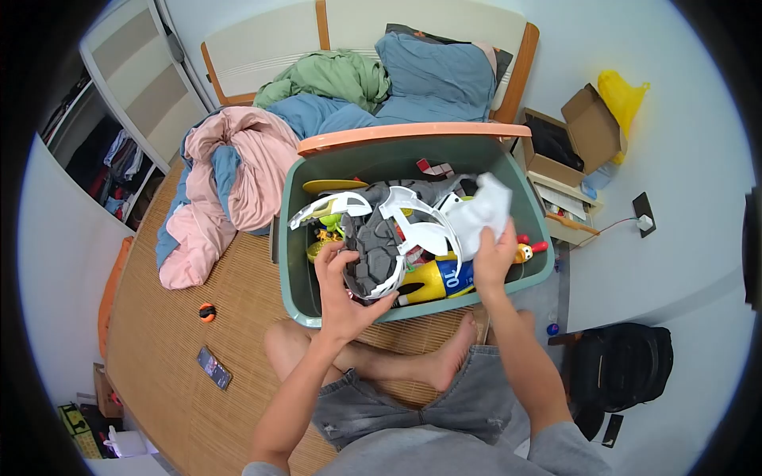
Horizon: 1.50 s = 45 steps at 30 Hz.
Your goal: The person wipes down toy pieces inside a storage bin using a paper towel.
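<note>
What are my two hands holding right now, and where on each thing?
Your left hand holds a gray and white plastic toy by its lower left edge. Your right hand holds a crumpled white cloth-like piece near its lower right end.

The one marking I can make out is the number "10", in pale figures on the blue part of the yellow-and-blue toy (436, 281) inside the green bin (297, 278). My phone (214, 368) has its screen lit, but whatever it shows is too small for me to read.
</note>
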### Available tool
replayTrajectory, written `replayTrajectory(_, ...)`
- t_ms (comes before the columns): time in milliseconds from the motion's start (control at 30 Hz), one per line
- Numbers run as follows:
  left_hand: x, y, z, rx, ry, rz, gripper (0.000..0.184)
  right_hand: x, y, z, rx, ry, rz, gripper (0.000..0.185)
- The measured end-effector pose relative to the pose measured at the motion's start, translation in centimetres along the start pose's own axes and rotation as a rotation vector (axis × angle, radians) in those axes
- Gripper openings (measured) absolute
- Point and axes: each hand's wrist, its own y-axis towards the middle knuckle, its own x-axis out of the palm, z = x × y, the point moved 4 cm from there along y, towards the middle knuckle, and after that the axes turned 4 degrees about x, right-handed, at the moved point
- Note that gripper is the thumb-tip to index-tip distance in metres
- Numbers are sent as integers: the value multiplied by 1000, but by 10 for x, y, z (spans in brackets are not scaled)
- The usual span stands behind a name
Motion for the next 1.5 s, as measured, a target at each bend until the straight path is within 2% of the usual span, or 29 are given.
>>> replayTrajectory(33,5,2,-3,-127,-302,-10,82,2,0,0,-4,3,2,27)
replayTrajectory(100,18,1,-7,-393,-910,-32,85,25,-7,0,12,-3,-359,35)
replayTrajectory(133,23,1,-9,-502,-967,-71,84,30,-12,-1,14,-6,-363,35)
replayTrajectory(200,46,-3,-21,-537,-1195,-46,82,49,-25,0,267,389,-537,38)
replayTrajectory(233,51,-1,-20,-547,-1270,-61,82,57,-30,2,291,431,-605,46)
replayTrajectory(267,52,-2,-19,-531,-1145,-120,85,60,-34,2,255,412,-617,49)
replayTrajectory(300,53,-4,-17,-577,-1146,-192,86,64,-37,1,217,396,-631,52)
replayTrajectory(367,49,-6,-17,-565,-1030,-238,88,66,-35,-8,301,473,-656,51)
replayTrajectory(433,44,-7,-15,-558,-1050,-230,81,63,-34,-36,-131,38,-693,46)
replayTrajectory(500,33,-3,-14,-382,-669,-259,66,68,-41,-46,-203,-34,-744,33)
replayTrajectory(533,27,6,-8,-434,-751,-290,83,73,-44,-48,-315,-86,-786,34)
replayTrajectory(567,24,5,-13,-357,-615,-275,77,78,-47,-51,-429,-138,-826,35)
replayTrajectory(633,17,7,-10,-461,-661,-231,72,80,-52,-54,-431,-118,-858,38)
replayTrajectory(667,18,5,-16,-341,-491,-154,61,78,-50,-53,-415,-113,-820,37)
replayTrajectory(700,22,-1,-24,-298,-471,-147,57,76,-49,-53,-398,-110,-781,36)
replayTrajectory(767,36,-16,-29,-643,-945,-122,53,71,-45,-48,-370,-124,-625,30)
replayTrajectory(800,41,-22,-32,-833,-1171,-86,52,67,-42,-44,-234,-88,-588,30)
replayTrajectory(833,43,-27,-38,-913,-1293,-55,53,64,-40,-39,-98,-50,-551,30)
replayTrajectory(900,47,-31,-44,-889,-1344,-4,54,62,-40,-28,-49,-28,-486,31)
replayTrajectory(967,46,-31,-44,-905,-1348,-6,54,63,-40,-21,51,129,-485,32)
replayTrajectory(1000,46,-31,-42,-917,-1354,-6,54,63,-39,-23,-7,97,-581,38)
replayTrajectory(1033,45,-29,-39,-920,-1353,-9,54,64,-40,-24,-4,98,-578,38)
replayTrajectory(1133,42,-22,-31,-891,-1208,-5,50,73,-45,-21,93,128,-712,54)
replayTrajectory(1233,42,-19,-35,-878,-1145,20,50,74,-42,-20,193,81,-678,61)
replayTrajectory(1367,40,-18,-33,-876,-1093,29,49,69,-38,-20,115,59,-603,60)
replayTrajectory(1433,36,-16,-31,-749,-909,-2,49,60,-36,-40,-212,-200,-448,56)
replayTrajectory(1467,34,-14,-26,-744,-898,-11,48,58,-40,-50,-259,-212,-379,46)
replayTrajectory(1500,35,-14,-27,-743,-899,-15,48,56,-41,-48,-258,-213,-375,46)
